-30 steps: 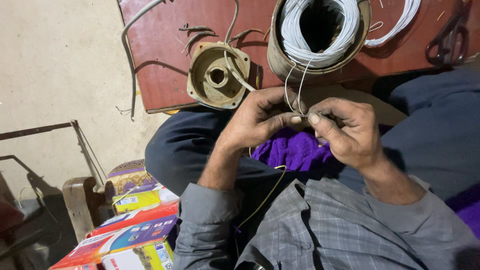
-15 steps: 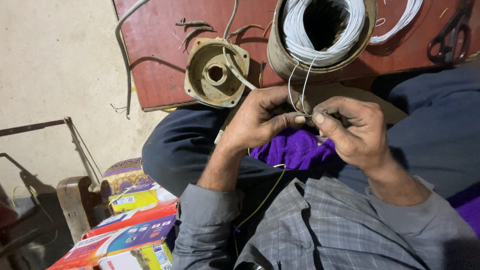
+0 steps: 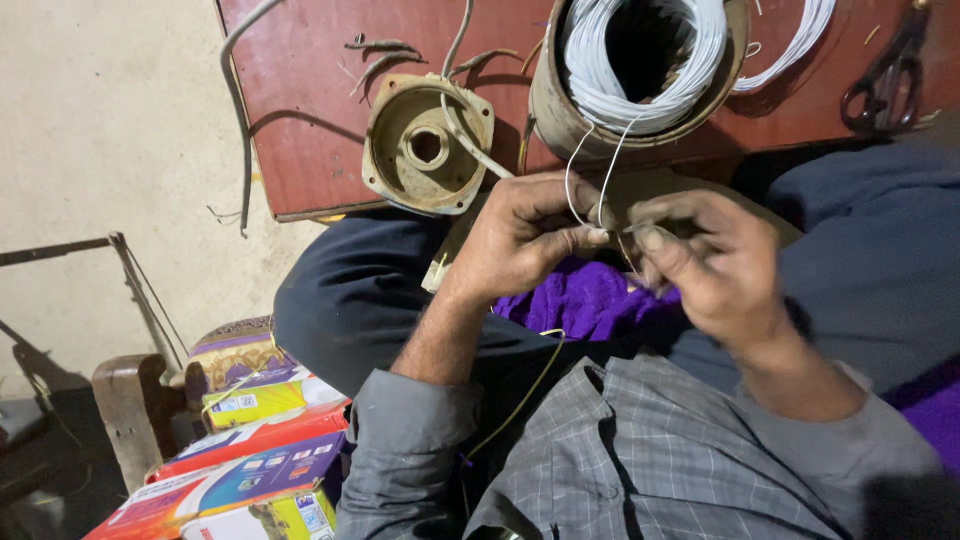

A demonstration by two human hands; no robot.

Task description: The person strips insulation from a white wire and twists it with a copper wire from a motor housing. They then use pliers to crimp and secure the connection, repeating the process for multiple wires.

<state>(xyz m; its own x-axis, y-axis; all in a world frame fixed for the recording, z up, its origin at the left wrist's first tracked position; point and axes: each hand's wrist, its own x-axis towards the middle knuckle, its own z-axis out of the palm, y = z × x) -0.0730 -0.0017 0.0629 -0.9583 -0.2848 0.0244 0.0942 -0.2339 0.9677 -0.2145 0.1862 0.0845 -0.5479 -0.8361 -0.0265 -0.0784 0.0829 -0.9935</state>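
My left hand (image 3: 520, 240) and my right hand (image 3: 715, 265) meet over my lap, fingertips pinching thin white wires (image 3: 590, 175). Those wires run up to a round motor housing (image 3: 560, 110) packed with white wire coils (image 3: 640, 60), lying on a red-brown board (image 3: 310, 120). A purple cloth (image 3: 590, 300) lies on my lap under the hands. A thin yellow wire (image 3: 525, 395) trails down from the left hand across my trouser leg.
A dull metal end cover (image 3: 425, 145) with a centre hole rests on the board beside the housing. Dark scissors (image 3: 890, 75) lie at the board's right end. A grey cable (image 3: 240, 110) hangs off its left edge. Colourful cardboard boxes (image 3: 255, 460) stack at lower left.
My hands have stayed together at the wires, with small finger movements; the right fingers have shifted slightly along the wire ends. The camera view has drifted a little.
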